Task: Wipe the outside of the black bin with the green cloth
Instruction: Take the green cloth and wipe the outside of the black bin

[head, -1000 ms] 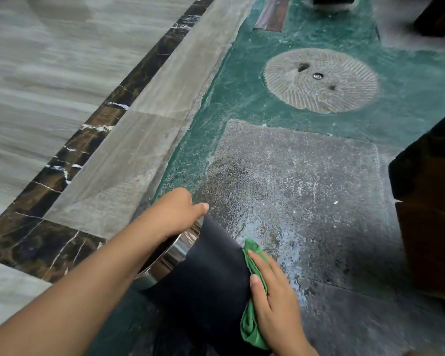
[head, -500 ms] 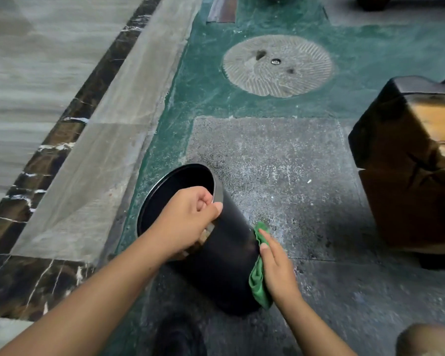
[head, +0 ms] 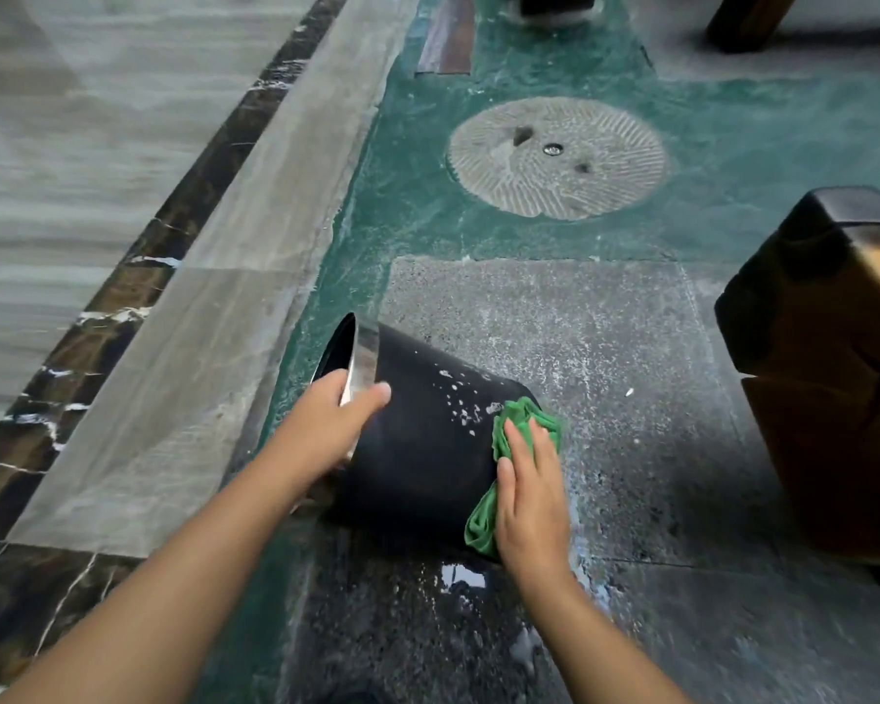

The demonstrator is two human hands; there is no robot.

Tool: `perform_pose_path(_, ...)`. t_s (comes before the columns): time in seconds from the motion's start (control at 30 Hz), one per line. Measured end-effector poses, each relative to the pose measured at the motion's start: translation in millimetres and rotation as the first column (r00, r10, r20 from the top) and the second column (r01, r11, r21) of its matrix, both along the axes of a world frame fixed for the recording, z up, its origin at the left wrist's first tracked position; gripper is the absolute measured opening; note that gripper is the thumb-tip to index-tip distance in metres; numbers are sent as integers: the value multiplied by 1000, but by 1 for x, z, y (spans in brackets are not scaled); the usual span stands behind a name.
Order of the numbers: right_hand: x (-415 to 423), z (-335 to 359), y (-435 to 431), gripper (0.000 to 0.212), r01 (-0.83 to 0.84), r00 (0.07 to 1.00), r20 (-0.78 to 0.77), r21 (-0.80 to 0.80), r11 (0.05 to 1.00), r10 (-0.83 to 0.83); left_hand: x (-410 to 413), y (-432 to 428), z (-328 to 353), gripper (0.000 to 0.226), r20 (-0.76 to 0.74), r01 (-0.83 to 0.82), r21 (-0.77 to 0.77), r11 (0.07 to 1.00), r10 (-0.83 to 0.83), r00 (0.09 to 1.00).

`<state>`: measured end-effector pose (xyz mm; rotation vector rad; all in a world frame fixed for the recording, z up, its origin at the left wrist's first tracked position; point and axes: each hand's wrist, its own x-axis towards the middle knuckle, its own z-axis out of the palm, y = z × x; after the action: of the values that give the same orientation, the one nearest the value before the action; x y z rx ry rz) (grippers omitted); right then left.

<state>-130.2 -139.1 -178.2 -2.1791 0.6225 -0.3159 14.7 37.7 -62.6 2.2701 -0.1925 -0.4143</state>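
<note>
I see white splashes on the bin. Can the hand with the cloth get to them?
Probably yes. The right hand presses the green cloth on the tipped black round bin, right beside the white droplets. Nothing lies between them; the left hand grips the shiny rim.

Your bin (head: 428, 449) has a smooth, matt black wall flecked with pale spots, and a shiny metal band (head: 362, 358) at its rim. Your cloth (head: 522, 416) is soft, crumpled green fabric. The slab (head: 555, 322) under it looks rough, speckled grey stone, wet and glossy in patches. The tiles (head: 72, 144) on your left are polished marble-like stone. The block (head: 834, 358) at your right looks like dark, glossy wood
</note>
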Motion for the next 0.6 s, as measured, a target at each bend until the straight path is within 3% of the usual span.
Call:
perform_pose_path(0.07,-3,-2,10,46,-41,999,-4,-79,996,41,16,8,3,50,-4,-82,-3,997,82,997)
perform_pose_path(0.2,-4,-5,13,46,-45,998,44,-114,992,50,8,7,-4,51,246,-196,127,972,160,956)
perform_pose_path(0.37,25,15,18,49,-105,984,136,-98,990,118,-2,-15,-6,54,325,-137,171,976,75,943)
perform_pose_path(0.6,88,75,33,63,-153,983,104,5,988,151,-6,-53,-3,49,355,-49,151,987,-7,935)
